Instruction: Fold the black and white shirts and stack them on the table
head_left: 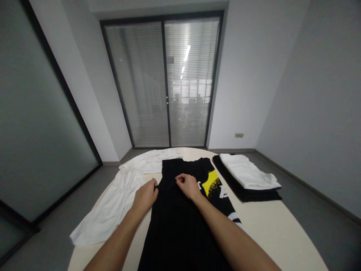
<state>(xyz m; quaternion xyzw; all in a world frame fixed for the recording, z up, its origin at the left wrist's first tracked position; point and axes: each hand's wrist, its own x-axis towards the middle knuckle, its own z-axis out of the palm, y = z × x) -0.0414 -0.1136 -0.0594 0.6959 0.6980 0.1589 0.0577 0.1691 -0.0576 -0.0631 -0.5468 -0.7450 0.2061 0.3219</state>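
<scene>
A black T-shirt (180, 226) lies lengthwise on the table with its neck end away from me. Its left side is folded inward, and a yellow and white print shows along the right. At the shirt's left edge, my left hand (146, 195) is closed, pinching the black cloth between thumb and fingers. My right hand (189, 186) is over the upper middle of the shirt, with thumb and fingertips pinched together at the folded cloth. The dark fabric makes the exact grip of the right fingertips hard to see.
Loose white clothing (121, 199) is spread along the left side of the rounded, cream table (270, 229). On the right, a folded white garment (249, 172) rests on folded black cloth (254, 195). Beyond stands a glazed door (138, 86) with blinds.
</scene>
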